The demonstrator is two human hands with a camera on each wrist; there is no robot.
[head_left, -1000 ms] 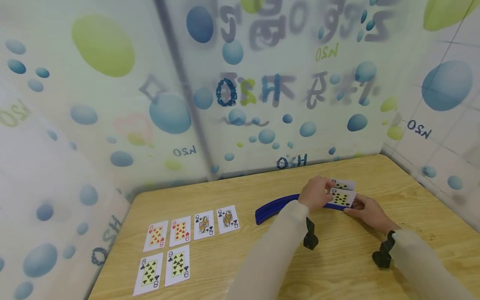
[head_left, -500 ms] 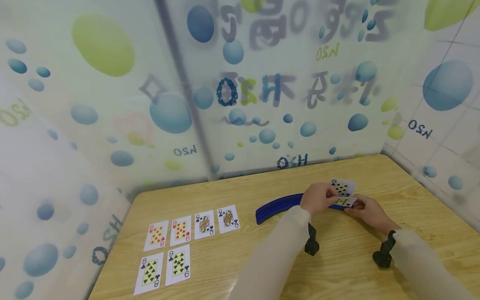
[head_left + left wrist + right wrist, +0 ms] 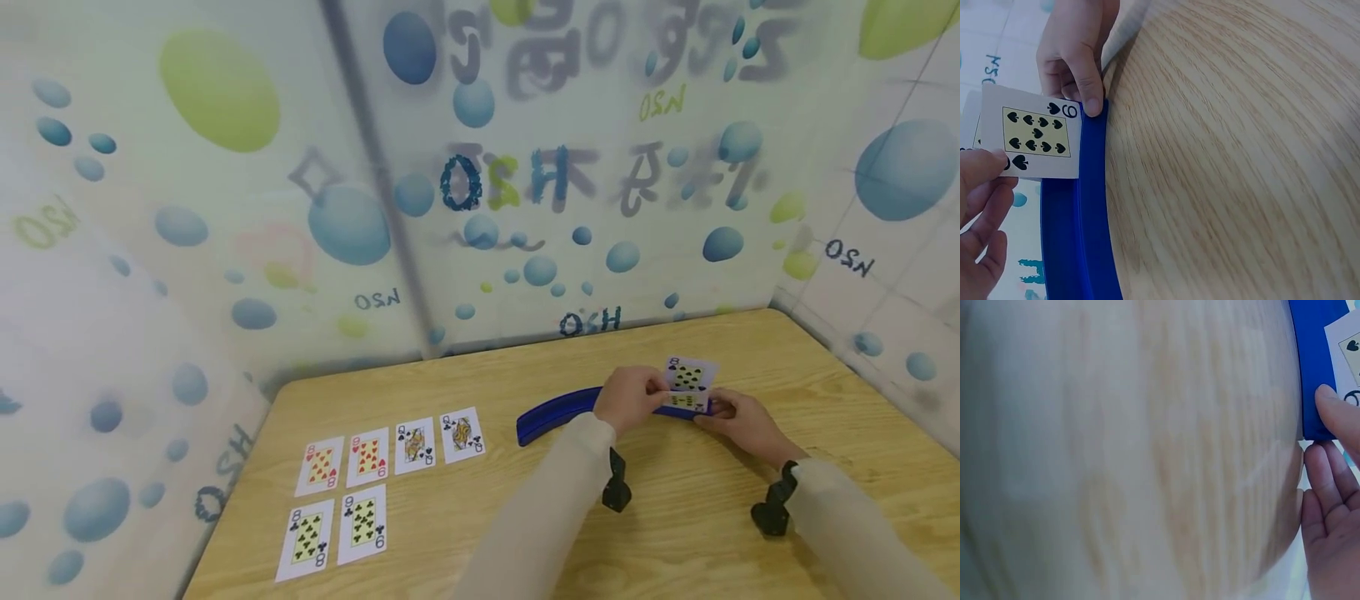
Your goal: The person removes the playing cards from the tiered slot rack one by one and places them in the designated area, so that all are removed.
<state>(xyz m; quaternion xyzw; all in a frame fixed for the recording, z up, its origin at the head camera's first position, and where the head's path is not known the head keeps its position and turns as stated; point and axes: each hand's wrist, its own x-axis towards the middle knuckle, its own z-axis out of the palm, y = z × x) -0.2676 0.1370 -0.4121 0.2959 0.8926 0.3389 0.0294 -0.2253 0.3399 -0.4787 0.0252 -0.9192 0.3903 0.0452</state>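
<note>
A curved blue card holder lies on the table, its right end between my hands. The nine of spades has its lower edge at the holder's slot. My left hand pinches that card by a corner between thumb and fingers. The eight of spades stands just behind, partly covered by the nine. At the holder's right end, my right hand grips the blue plastic, its thumb on the front face in the left wrist view.
To the left, face up on the wooden table, lie the eight of hearts, nine of hearts, two queens, eight of clubs and nine of clubs. A bubble-printed wall covering stands behind the table.
My left hand has lowered the nine of spades to the holder and tipped it, uncovering more of the eight of spades. The right hand stays at the holder's end.
</note>
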